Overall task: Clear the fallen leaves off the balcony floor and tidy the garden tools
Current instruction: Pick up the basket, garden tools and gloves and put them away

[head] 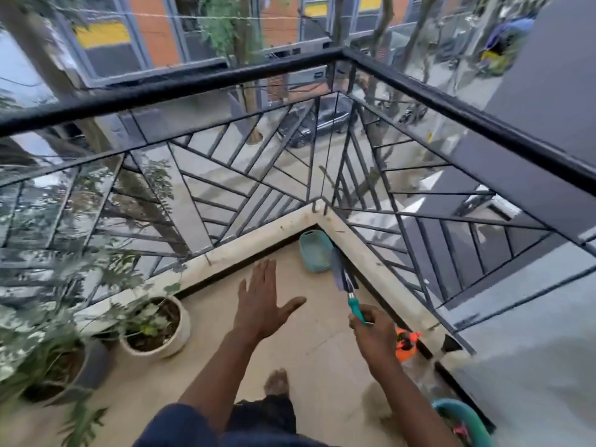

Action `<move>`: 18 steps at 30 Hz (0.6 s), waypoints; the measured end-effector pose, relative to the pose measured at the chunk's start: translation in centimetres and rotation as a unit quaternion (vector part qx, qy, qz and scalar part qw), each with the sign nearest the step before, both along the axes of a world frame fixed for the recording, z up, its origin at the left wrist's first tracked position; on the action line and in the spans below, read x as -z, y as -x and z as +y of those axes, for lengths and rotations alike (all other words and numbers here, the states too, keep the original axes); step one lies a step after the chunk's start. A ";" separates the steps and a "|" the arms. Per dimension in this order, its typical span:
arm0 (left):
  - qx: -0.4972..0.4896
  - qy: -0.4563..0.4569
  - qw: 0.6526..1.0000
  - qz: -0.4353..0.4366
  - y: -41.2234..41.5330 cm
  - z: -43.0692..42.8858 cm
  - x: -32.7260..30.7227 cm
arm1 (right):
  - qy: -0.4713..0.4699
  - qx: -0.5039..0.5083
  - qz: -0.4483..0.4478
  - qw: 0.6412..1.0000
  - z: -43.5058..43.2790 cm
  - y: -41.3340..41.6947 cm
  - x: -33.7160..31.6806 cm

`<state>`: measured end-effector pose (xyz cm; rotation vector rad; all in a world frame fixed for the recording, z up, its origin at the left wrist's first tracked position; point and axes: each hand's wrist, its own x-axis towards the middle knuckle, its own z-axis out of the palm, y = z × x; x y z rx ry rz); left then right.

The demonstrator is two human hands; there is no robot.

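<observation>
right hand (375,330) grips tool (350,291) by handle, head aimed at basket (314,251) in floor corner, likely to stow | left hand (261,301) empty, fingers spread, probably balancing

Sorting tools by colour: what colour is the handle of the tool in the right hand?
Teal handle, gripped by the right hand; the head view shows it.

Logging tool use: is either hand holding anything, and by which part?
The right hand grips a teal-handled garden tool by the end of its handle. The left hand is open, holding nothing.
</observation>
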<state>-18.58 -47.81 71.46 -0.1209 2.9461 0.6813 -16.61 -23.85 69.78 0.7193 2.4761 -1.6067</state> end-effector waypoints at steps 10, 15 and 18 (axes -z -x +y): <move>0.045 -0.054 0.995 -0.071 14.3 -3.3 2.1 | -0.064 -0.035 -0.075 0.995 -1.1 12.2 -1.5; 0.052 -0.078 0.991 -0.100 19.8 -4.1 4.2 | -0.096 -0.049 -0.093 0.990 -1.5 17.2 -0.5; 0.053 -0.074 0.988 -0.126 22.8 -4.3 5.8 | -0.127 -0.085 -0.118 0.981 -1.5 20.8 0.5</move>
